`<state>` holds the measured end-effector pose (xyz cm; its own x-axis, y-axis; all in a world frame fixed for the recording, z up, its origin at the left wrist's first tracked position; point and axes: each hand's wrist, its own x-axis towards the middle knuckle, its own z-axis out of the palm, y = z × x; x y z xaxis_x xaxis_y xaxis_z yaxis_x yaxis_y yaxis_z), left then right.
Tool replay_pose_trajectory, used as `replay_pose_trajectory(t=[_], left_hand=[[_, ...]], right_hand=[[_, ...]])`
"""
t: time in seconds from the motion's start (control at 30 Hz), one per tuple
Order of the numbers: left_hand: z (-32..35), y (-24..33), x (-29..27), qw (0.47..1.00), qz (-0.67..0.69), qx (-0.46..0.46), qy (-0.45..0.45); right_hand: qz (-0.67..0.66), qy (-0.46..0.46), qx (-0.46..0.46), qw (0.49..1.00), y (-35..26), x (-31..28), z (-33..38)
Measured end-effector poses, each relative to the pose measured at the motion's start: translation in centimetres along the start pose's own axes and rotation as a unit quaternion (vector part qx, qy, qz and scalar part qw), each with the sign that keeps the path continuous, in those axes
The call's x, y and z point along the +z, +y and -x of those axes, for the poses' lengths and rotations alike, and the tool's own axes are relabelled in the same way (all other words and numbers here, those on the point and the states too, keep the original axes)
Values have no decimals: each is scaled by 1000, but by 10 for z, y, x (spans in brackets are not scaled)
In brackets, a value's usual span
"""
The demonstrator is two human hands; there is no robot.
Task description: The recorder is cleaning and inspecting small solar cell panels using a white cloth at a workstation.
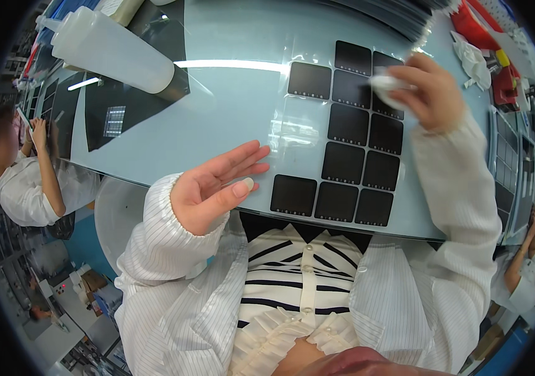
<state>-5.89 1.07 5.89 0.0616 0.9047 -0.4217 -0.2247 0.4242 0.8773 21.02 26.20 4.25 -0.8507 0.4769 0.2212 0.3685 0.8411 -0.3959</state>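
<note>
Several dark rectangular panels (342, 164) with rounded corners and small pale marks along one edge lie in rows on the glass-topped table (217, 113). My right hand (431, 94), slightly blurred, is closed on a white wad of cloth or tissue (391, 83) over the upper right panels and partly hides them. Palm turned inward, my left hand (220, 182) hovers over the glass left of the panels. Its fingers are stretched out and nothing is in them. A single panel (293, 195) at the near left is the closest to it.
A translucent squeeze bottle (114, 50) lies tilted at the far left, by a dark sheet (132, 113). Crumpled white tissue (472, 61) and a red container (475, 25) are at the far right. One person (32, 169) works at the left, another (524, 269) at the right.
</note>
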Motion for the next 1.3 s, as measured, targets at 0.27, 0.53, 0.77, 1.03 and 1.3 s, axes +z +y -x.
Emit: replay_pose_trajectory(t=[0.27,0.53,0.77,1.03,1.3], left_hand=[[-16,5,-17,999,-22,19,-22],[-41,15,-16,994,58,-88,7],[-73,-7,-95,796,-98,289,523],[-116,40,-137,810,-269,211,477],[-195,62,-98,848,-306,260,346]], right_hand=[[154,121,247,949,-5,-33,100],[-113,49,181,976,-95,24,83],[-368,108,358,852,-80,24,82],[-342,111,353,864,-84,28,75],[-331,126,352,866,-83,33,78]])
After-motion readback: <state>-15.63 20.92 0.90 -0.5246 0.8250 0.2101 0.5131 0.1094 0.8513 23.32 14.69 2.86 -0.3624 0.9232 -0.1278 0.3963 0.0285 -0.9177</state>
